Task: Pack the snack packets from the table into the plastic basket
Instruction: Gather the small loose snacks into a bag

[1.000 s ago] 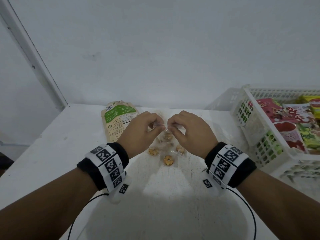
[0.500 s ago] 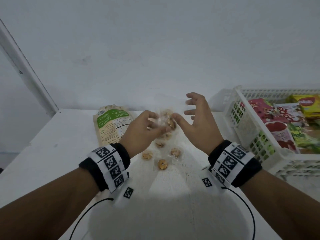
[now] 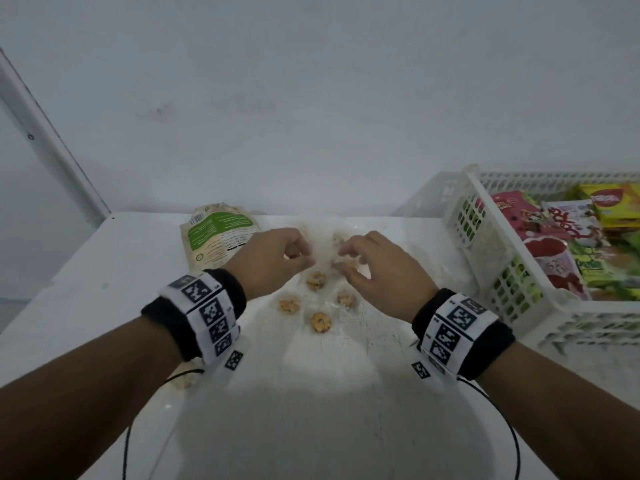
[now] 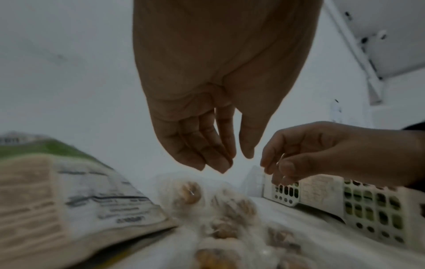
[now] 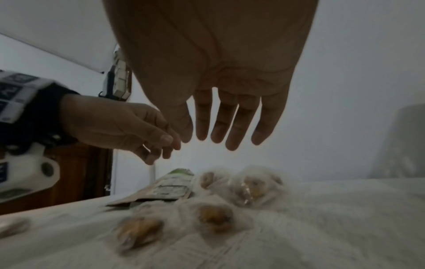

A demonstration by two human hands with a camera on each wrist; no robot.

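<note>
Right now both hands hover empty, left hand (image 3: 273, 261) and right hand (image 3: 377, 268) with loose fingers, above the clear cookie packets (image 3: 317, 280) on the worktop (image 3: 311, 393); gather several together, then carry them into the basket (image 3: 485, 258).

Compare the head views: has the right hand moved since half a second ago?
Yes. The right hand has dropped toward the table, its raised fingers lowered over the clear cookie packet.
</note>
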